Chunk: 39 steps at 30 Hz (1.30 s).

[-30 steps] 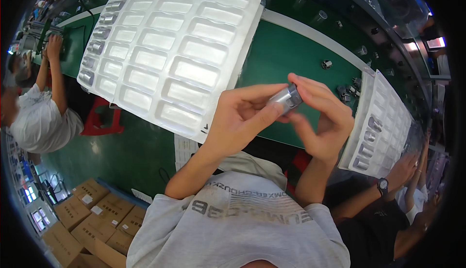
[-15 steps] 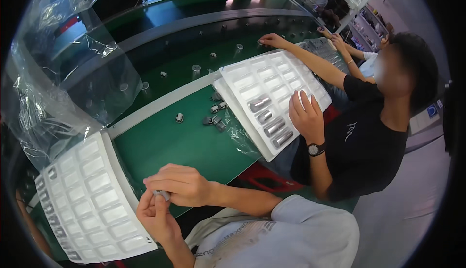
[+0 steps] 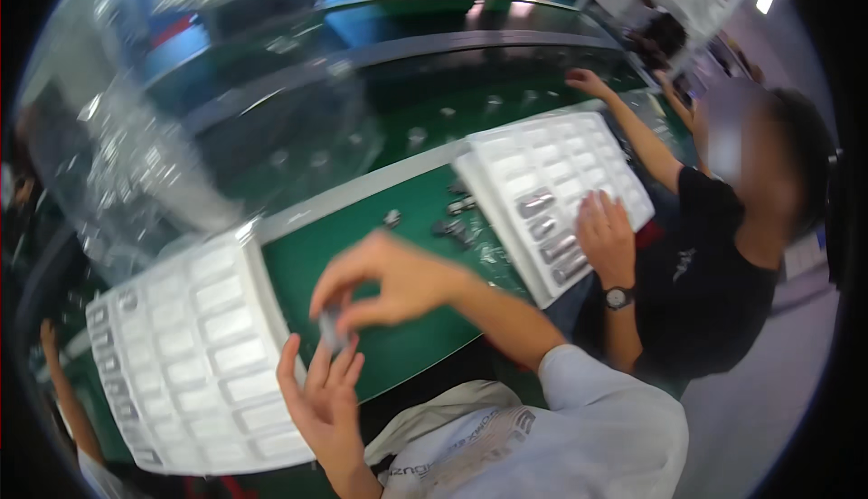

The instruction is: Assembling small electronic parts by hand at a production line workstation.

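My right hand [image 3: 389, 277] pinches a small grey cylindrical part [image 3: 333, 329] between thumb and fingers, above the gap between tray and table. The part is smeared by motion, so its details do not show. Just below it, my left hand [image 3: 330, 404] is open with its fingers spread. The left fingertips are close to the part's lower end; whether they touch it I cannot tell. Beside my left hand lies a white pocketed tray [image 3: 221, 325], with small grey parts in several pockets along its left edge.
Loose small parts [image 3: 450, 230] lie on the green table [image 3: 307, 273]. Clear plastic sheeting [image 3: 145, 155] hangs at the left. On the right, a co-worker [image 3: 714, 255] reaches over another white tray [image 3: 565, 160] holding several metal cylinders. A dark green belt [image 3: 398, 92] with scattered parts runs behind.
My hands have moved apart: the left has let go of the part and spread its fingers, while the right has risen with it. The whole view has shifted, with things appearing further right.
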### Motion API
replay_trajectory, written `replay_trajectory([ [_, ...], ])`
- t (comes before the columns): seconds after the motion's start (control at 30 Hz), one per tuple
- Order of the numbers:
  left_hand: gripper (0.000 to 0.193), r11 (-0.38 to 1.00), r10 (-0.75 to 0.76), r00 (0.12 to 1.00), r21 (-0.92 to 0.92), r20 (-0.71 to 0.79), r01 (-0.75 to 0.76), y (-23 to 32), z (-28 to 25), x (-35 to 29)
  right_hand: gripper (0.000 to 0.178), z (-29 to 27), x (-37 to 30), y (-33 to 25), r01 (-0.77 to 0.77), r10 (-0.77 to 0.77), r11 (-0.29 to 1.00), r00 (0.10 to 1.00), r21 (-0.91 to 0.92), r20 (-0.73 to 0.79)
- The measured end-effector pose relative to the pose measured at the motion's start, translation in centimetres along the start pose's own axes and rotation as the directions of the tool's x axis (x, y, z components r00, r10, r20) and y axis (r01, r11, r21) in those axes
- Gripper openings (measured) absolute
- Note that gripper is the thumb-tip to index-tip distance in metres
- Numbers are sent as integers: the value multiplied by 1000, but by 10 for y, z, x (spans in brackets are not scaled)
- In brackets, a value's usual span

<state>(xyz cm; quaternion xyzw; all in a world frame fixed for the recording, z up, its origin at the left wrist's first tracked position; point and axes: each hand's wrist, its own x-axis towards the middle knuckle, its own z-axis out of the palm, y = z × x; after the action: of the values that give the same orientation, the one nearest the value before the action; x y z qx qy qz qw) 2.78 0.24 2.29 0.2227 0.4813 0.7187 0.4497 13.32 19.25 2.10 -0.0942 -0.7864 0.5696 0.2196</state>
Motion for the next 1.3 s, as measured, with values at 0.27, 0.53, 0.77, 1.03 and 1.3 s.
replay_trajectory([
  [0.27,70,916,299,954,271,28,-295,52,-45,-47,29,-162,73,155,-281,-366,535,773,-797,-518],
  [0.53,46,858,433,894,355,-113,-371,58,-107,-57,29,-163,96,190,-282,-187,553,875,-784,-447],
  [0.77,33,865,436,895,317,-92,-389,60,-103,-41,31,-186,95,201,-269,-333,519,811,-811,-482],
  [1.03,36,785,543,808,482,-229,-390,65,-115,-44,30,-146,92,163,-269,-158,203,940,-942,-303],
  [1.3,18,652,661,710,654,-242,-384,63,-112,-38,15,-152,124,167,-151,24,238,988,-960,-149],
])
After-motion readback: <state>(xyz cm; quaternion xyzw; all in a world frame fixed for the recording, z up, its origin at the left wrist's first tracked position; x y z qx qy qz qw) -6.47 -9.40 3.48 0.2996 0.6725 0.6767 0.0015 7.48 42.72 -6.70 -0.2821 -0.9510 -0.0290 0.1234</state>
